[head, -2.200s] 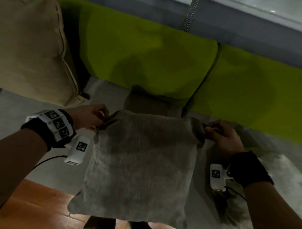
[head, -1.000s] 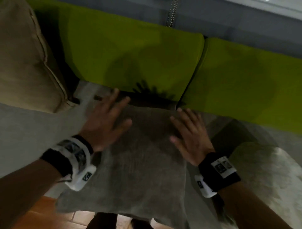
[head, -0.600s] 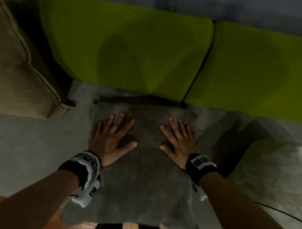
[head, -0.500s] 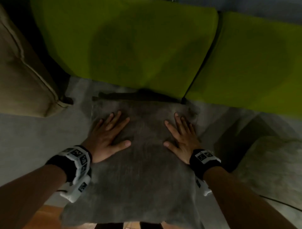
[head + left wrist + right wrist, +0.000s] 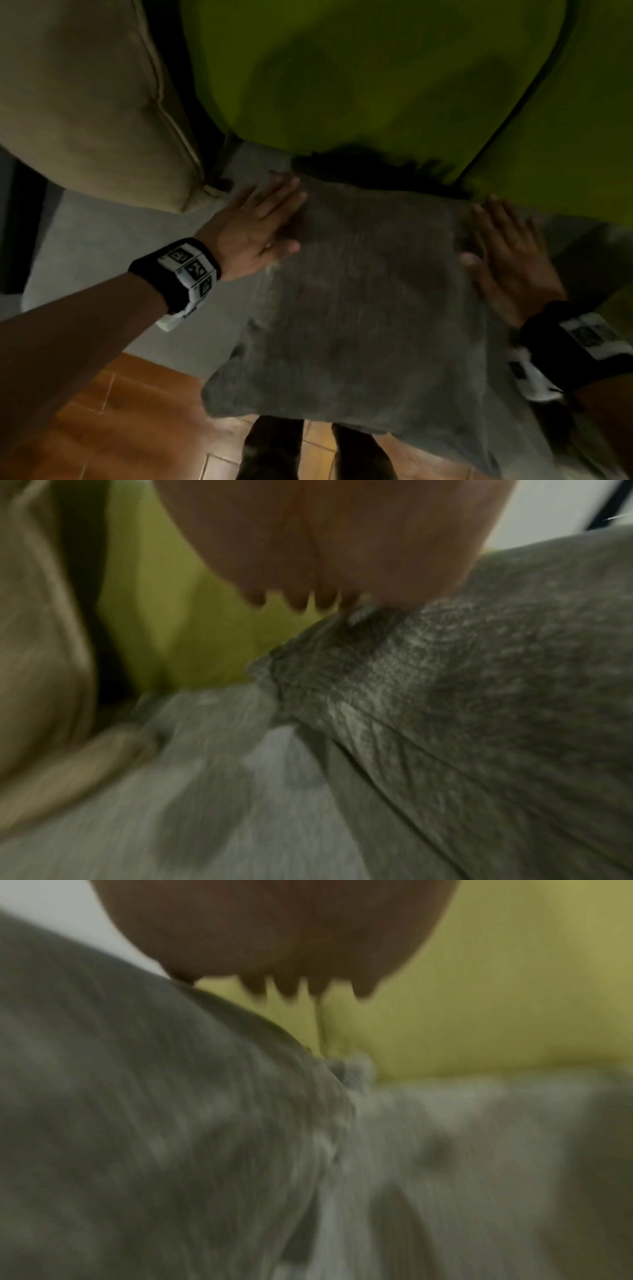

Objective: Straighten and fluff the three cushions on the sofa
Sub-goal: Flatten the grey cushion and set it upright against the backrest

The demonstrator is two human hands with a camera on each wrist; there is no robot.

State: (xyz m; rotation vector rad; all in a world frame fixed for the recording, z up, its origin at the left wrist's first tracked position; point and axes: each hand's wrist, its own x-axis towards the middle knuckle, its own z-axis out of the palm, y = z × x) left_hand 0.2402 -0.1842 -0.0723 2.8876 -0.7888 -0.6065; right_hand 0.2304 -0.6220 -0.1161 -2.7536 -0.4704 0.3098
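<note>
A grey textured cushion [image 5: 363,301] lies flat on the grey sofa seat [image 5: 99,240], its near edge hanging over the seat front. My left hand [image 5: 260,222] lies flat with straight fingers on the cushion's far left corner. My right hand [image 5: 507,250] lies flat along its right edge. In the left wrist view the palm [image 5: 335,539] sits above the cushion's corner [image 5: 445,696]. In the right wrist view, which is blurred, the fingers [image 5: 294,985] reach out straight over the cushion [image 5: 137,1123]. A beige cushion [image 5: 85,99] stands at the far left. The third cushion is out of view.
Two lime-green back cushions [image 5: 359,78] stand right behind the grey cushion. Wooden floor [image 5: 113,428] and my feet [image 5: 274,448] show below the seat's front edge.
Both hands have slid apart from the middle of the grey cushion to its left corner and right edge. Earlier they pinched its top corners and laid it down flat.
</note>
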